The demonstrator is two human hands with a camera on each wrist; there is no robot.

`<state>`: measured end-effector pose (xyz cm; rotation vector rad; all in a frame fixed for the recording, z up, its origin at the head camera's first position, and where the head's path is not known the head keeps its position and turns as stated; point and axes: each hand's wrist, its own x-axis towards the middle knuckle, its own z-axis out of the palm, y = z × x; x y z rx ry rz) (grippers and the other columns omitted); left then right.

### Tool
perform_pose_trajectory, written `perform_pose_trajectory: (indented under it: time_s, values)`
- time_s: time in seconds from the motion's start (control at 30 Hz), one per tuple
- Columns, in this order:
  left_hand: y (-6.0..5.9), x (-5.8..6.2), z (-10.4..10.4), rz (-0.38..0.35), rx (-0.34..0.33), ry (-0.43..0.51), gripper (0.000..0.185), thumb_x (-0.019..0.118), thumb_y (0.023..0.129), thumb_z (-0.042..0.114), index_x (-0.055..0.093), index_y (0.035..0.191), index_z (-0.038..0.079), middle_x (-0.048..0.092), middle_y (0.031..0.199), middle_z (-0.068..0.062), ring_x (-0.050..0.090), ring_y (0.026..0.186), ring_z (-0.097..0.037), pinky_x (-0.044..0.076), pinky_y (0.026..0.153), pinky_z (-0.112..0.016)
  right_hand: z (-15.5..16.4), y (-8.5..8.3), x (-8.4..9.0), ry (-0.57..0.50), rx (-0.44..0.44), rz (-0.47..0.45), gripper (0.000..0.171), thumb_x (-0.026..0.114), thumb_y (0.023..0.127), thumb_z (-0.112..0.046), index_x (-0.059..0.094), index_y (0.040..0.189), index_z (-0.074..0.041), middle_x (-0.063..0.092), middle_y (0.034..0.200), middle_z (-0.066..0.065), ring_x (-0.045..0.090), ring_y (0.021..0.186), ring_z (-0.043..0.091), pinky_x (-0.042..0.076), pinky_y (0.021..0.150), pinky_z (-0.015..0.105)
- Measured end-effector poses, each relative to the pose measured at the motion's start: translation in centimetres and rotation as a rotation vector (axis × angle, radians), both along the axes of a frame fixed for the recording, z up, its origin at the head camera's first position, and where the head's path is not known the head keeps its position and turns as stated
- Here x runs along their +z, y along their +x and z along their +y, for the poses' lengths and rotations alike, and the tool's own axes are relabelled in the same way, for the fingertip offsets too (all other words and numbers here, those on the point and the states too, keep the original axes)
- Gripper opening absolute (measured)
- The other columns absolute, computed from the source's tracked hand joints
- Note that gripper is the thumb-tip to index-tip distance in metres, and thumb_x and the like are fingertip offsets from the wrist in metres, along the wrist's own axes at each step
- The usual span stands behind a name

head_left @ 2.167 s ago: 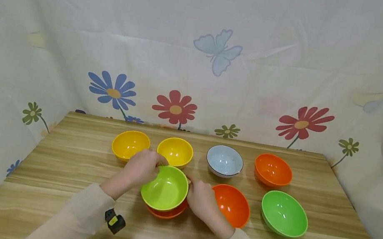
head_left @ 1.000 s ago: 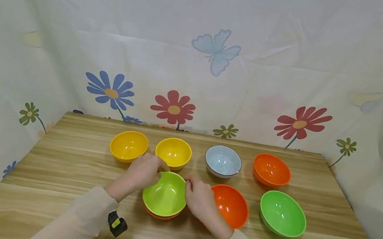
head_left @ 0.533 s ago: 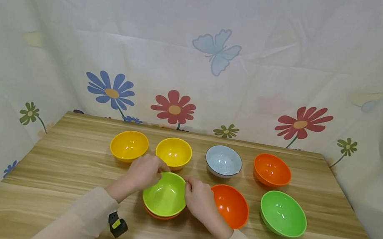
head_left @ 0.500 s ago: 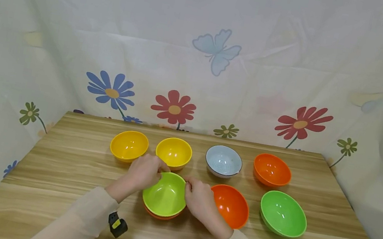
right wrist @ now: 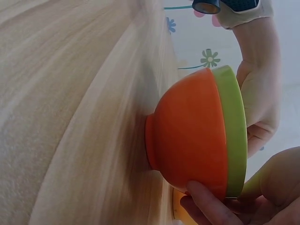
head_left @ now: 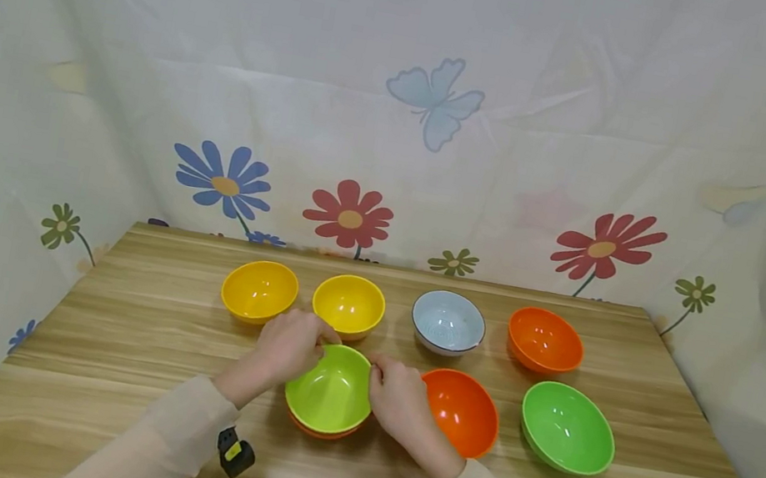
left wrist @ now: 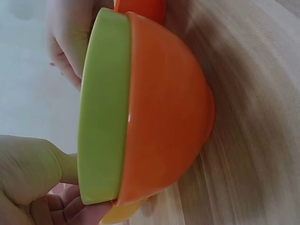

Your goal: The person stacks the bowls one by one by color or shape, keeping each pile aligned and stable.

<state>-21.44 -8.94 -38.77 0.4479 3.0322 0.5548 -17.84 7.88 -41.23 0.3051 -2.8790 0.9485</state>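
A lime-green bowl (head_left: 330, 389) sits nested in an orange bowl (left wrist: 164, 108), its rim band standing above the orange one all round. The orange bowl's foot rests on the wooden table in the right wrist view. My left hand (head_left: 290, 344) pinches the lime-green rim at its back left, thumb on the inner side. At the right side my right hand (head_left: 399, 396) pinches the same rim, and one of its fingertips (right wrist: 199, 190) lies against the orange bowl's outer wall. Most of the orange bowl is hidden from above by the lime-green one.
Along the back of the wooden table (head_left: 104, 361) stand two yellow bowls (head_left: 259, 292) (head_left: 348, 305), a pale blue bowl (head_left: 448, 323) and an orange bowl (head_left: 545, 341). A red-orange bowl (head_left: 463, 415) is close beside my right hand, with a bright green bowl (head_left: 568, 428) further right.
Since the earliest frame, the lime-green bowl has come down into the orange bowl, both hands still gripping its rim. Over the last second the hands and bowls have stayed practically still.
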Motion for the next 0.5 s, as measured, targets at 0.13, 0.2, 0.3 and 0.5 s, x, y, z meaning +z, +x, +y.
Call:
perform_pose_trajectory:
  time_s: [0.13,0.2,0.3,0.5]
  values:
    - [0.04,-0.19,0.00,0.030,0.005,0.003,0.022,0.067,0.079,0.006,0.075,0.094,0.021,0.066,0.080,0.002,0.047,0.058,-0.014,0.038,0.048,-0.022,-0.02,0.01,-0.01,-0.001,0.000,-0.008,0.022,0.051,0.089,-0.007,0.068,0.103,-0.004,0.068,0.088,0.008,0.056,0.065,0.014,0.050,0.054,0.022]
    - [0.09,-0.24,0.00,0.047,0.006,0.004,0.022,0.067,0.079,0.006,0.075,0.093,0.021,0.066,0.079,0.003,0.046,0.055,-0.014,0.036,0.045,-0.022,-0.04,0.00,-0.02,-0.001,-0.002,-0.012,0.022,0.051,0.089,-0.008,0.068,0.103,-0.004,0.068,0.088,0.008,0.056,0.065,0.014,0.050,0.054,0.022]
    - [0.24,-0.28,0.00,0.069,0.012,0.006,0.023,0.067,0.079,0.006,0.075,0.093,0.022,0.065,0.076,0.003,0.044,0.051,-0.013,0.034,0.043,-0.022,-0.07,-0.01,-0.01,-0.002,-0.001,-0.017,0.023,0.051,0.089,-0.008,0.068,0.104,-0.003,0.068,0.090,0.009,0.056,0.065,0.014,0.050,0.055,0.022]
    - [0.43,-0.49,-0.08,0.119,0.020,0.005,0.024,0.067,0.077,0.005,0.075,0.090,0.024,0.065,0.075,0.003,0.042,0.048,-0.013,0.032,0.039,-0.024,-0.14,0.03,-0.01,-0.011,-0.005,-0.025,0.023,0.051,0.089,-0.008,0.068,0.105,-0.003,0.068,0.090,0.009,0.057,0.066,0.014,0.051,0.056,0.024]
